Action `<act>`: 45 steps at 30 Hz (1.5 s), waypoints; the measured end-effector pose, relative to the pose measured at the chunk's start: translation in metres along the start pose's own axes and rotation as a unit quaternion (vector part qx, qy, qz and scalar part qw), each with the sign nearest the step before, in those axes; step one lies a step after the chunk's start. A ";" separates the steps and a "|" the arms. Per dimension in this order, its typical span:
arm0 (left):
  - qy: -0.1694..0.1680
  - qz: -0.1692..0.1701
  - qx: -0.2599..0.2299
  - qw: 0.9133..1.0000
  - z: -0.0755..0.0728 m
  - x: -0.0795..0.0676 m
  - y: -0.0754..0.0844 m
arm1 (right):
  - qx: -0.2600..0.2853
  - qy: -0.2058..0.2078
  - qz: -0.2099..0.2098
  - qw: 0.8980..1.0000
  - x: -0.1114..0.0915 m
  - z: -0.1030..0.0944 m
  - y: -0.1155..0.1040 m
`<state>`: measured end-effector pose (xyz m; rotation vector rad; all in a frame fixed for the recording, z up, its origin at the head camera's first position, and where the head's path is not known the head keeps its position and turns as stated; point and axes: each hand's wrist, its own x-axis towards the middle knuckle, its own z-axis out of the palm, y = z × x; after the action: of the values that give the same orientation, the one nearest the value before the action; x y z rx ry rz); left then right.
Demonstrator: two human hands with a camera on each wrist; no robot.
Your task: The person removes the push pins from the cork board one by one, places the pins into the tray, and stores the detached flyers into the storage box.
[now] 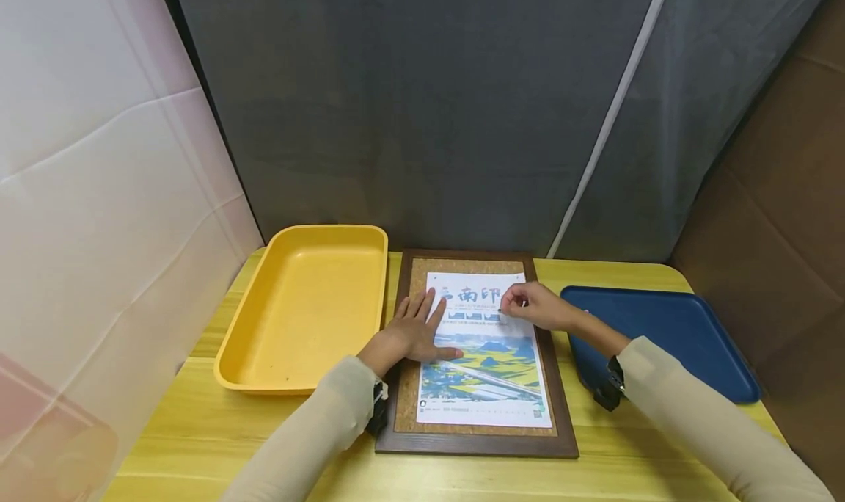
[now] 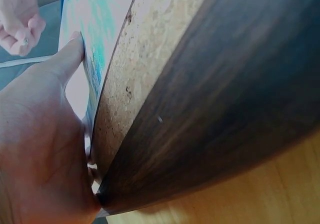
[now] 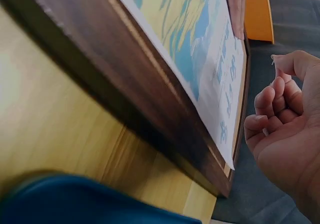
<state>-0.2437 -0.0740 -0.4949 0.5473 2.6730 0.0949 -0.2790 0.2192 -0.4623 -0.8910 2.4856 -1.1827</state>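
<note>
A printed poster [image 1: 478, 377] with blue lettering and a blue, green and yellow landscape lies on a cork board [image 1: 485, 430] in a dark brown wooden frame. My left hand [image 1: 417, 335] is spread over the poster's left side, fingers straight, with the thumb on the picture. Above the poster's upper right part is my right hand [image 1: 538, 305], thumb and forefinger pinched together and the other fingers curled. A tiny, thin pin [image 3: 273, 61] shows at those fingertips in the right wrist view; its full shape is hidden.
To the left stands a deep yellow tray [image 1: 304, 318], close to the frame. A blue tray [image 1: 660, 340] lies on the right, partly under the right forearm. The wood-grain table [image 1: 198, 414] meets a grey curtain [image 1: 409, 120] behind, with side panels left and right.
</note>
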 end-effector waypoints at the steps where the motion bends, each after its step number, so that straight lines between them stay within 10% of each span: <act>1: -0.001 0.000 -0.001 1.000 0.000 0.001 0.000 | 0.001 -0.001 0.003 1.000 -0.002 -0.001 0.001; 45: -0.005 0.005 -0.001 1.000 0.002 0.007 -0.001 | -0.029 0.042 0.069 0.996 -0.083 -0.065 0.046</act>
<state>-0.2484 -0.0720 -0.4997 0.5593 2.6604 0.0975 -0.2630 0.3330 -0.4590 -0.6826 2.6141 -1.1297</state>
